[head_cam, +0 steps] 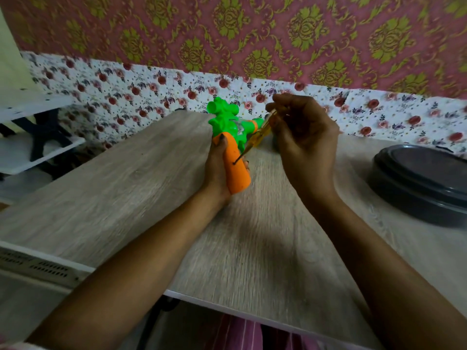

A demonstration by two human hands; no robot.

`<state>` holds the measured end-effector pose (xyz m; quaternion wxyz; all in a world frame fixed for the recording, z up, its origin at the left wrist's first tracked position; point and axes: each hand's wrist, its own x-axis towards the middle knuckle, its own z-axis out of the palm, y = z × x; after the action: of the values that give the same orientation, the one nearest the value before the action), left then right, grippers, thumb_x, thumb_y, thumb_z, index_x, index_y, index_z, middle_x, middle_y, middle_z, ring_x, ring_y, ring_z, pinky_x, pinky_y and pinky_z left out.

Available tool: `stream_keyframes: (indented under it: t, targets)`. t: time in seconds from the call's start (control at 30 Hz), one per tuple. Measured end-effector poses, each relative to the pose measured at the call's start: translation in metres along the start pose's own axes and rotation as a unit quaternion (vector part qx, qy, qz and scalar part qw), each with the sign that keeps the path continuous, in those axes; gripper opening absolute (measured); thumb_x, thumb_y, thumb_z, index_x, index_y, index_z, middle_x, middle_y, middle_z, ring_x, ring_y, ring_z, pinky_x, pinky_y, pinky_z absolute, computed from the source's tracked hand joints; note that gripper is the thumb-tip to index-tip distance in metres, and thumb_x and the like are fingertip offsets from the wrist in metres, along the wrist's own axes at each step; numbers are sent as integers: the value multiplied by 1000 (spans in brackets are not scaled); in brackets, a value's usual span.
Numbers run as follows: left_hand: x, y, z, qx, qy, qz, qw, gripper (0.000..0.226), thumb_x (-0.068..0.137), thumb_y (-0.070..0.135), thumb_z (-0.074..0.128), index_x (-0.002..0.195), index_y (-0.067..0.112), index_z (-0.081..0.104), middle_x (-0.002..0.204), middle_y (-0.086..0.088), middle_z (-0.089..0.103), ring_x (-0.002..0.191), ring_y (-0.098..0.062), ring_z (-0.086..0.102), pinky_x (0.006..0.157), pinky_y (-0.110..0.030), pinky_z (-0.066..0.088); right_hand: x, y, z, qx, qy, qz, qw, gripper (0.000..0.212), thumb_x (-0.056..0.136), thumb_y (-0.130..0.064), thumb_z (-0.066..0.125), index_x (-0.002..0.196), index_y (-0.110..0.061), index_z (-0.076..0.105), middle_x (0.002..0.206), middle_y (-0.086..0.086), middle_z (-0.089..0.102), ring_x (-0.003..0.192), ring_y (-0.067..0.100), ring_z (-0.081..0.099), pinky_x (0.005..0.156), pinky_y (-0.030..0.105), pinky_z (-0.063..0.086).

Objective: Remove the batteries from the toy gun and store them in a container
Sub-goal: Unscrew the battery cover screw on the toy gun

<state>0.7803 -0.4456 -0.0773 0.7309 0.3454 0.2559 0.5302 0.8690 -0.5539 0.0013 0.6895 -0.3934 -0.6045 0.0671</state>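
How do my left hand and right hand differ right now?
The left hand grips the toy gun by its orange handle; the right hand pinches a yellow-handled screwdriver. The left hand sits lower, the right hand higher. Both meet at the toy gun, where the screwdriver's tip touches.

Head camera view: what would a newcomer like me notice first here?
The bright green-and-orange toy gun stands out over the middle of the table, its orange grip held by the left hand. The right hand holds a yellow-handled screwdriver with its tip against that grip. A dark lidded container sits at the table's right edge.
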Motion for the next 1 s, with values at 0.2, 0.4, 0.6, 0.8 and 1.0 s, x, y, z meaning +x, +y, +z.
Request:
stream_keyframes:
  t: [0.2, 0.4, 0.6, 0.8, 1.0]
  targets:
    - [2, -3, -1, -8, -3, 3, 1000, 65, 93, 49, 39, 141, 5, 37, 58, -5, 58, 47, -14, 55, 50, -18, 46, 2, -3, 5, -3, 39, -13, 999, 18, 78, -12, 71, 93, -19, 64, 82, 4, 63, 74, 11, 62, 69, 24, 51]
    - [5, -4, -2, -31, 7, 8, 999, 52, 95, 48, 37, 130, 11, 46, 71, -7, 52, 59, -16, 50, 54, -22, 44, 2, 0, 7, -20, 21, -16, 999, 21, 80, -11, 68, 101, -13, 65, 91, 5, 67, 78, 5, 65, 73, 18, 52]
    - [0, -8, 2, -20, -28, 64, 997, 54, 82, 50, 48, 124, 16, 52, 96, -11, 53, 89, -24, 51, 88, -42, 38, 9, -4, 24, -12, -24, -19, 999, 28, 87, -4, 53, 113, -5, 63, 102, 5, 67, 91, 11, 66, 81, 21, 53]
    - [-4, -11, 5, 5, -60, 80, 995, 59, 90, 39, 47, 142, 15, 37, 127, -14, 53, 106, -24, 54, 92, -39, 43, 5, -7, 32, 26, -26, -25, 999, 25, 87, -5, 55, 109, -17, 61, 103, 13, 62, 91, 17, 64, 75, 18, 53]
    - [-1, -14, 8, 3, -82, 103, 991, 70, 83, 43, 49, 146, 17, 31, 145, -13, 43, 124, -27, 49, 100, -45, 42, 3, -3, 29, 68, 23, -39, 997, 31, 83, 0, 61, 107, -17, 58, 94, 5, 65, 87, 7, 63, 77, 18, 51]
